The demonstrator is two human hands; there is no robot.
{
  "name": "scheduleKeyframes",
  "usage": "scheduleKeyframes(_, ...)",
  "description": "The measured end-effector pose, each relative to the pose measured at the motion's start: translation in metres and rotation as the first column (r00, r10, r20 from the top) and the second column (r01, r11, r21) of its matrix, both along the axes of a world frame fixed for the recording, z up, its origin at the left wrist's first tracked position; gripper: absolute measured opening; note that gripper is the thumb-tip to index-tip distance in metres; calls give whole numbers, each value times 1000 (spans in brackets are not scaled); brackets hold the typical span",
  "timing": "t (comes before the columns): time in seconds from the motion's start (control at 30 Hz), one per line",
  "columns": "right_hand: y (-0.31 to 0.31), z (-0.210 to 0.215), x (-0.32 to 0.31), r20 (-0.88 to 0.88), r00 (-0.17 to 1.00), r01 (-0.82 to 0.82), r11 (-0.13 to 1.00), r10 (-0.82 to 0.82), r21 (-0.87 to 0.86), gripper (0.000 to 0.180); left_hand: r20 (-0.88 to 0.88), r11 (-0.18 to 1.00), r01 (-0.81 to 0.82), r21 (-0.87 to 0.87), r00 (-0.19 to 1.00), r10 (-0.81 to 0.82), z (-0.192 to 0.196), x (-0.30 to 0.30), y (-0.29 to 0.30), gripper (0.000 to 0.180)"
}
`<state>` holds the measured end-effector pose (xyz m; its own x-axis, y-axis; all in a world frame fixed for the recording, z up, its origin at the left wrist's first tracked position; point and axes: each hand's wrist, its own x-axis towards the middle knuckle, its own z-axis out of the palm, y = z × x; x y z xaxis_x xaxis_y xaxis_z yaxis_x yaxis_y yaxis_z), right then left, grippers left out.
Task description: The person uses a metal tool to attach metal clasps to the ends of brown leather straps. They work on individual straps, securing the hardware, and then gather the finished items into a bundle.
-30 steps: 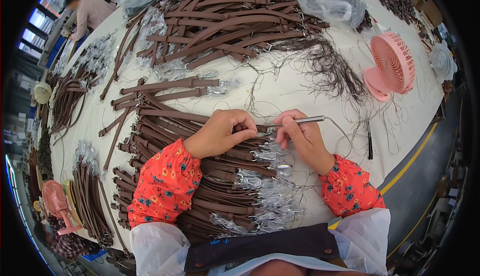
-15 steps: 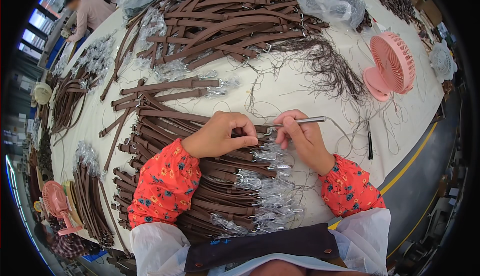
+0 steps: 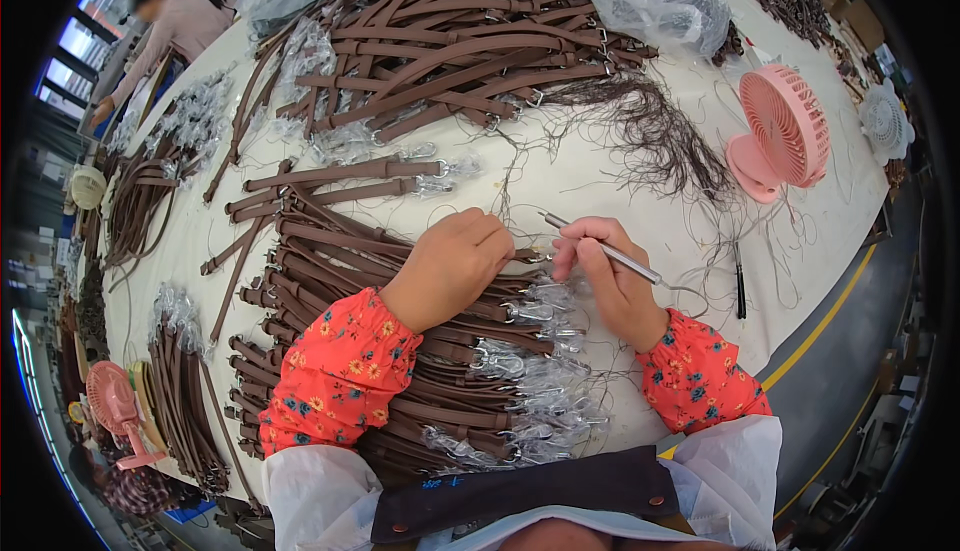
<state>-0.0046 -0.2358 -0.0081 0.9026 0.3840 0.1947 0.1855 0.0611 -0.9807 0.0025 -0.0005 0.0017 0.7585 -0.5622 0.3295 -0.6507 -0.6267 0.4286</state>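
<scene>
My right hand (image 3: 618, 291) holds a slim silver pen-shaped tool (image 3: 632, 266) with a thin cord at its rear. The tool's tip points up and to the left, clear of the straps. My left hand (image 3: 452, 263) is closed on a brown strap near its end (image 3: 526, 255), its fingertips partly hidden. The right fingertips are close to that strap end; whether they touch it I cannot tell. Below my hands lies a dense row of brown straps (image 3: 440, 351), with metal clasps in clear plastic wrap (image 3: 540, 381) at their right ends.
A large heap of brown straps (image 3: 460, 51) lies at the back, beside clear plastic bags (image 3: 660, 1). Loose dark threads (image 3: 650, 131) spread toward a pink fan (image 3: 785, 131). A black-handled tool (image 3: 740, 286) lies at right. Another person (image 3: 180, 26) works at far left.
The tool has swung in my right hand: its tip rose away from the strap end and its rear dropped. My left hand turned and moved slightly up. The far person's arm reached lower left.
</scene>
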Motion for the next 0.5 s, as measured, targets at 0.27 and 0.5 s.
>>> scheduleKeyframes(0.27,2,-3,3,-78,997,17,999,-14,46,27,-400,972,-163,-170,913,83,7,-2,0,21)
scheduleKeyframes(0.5,3,-2,5,-135,991,30,994,-16,104,30,-262,978,-68,-197,965,14,1,-5,-11,17)
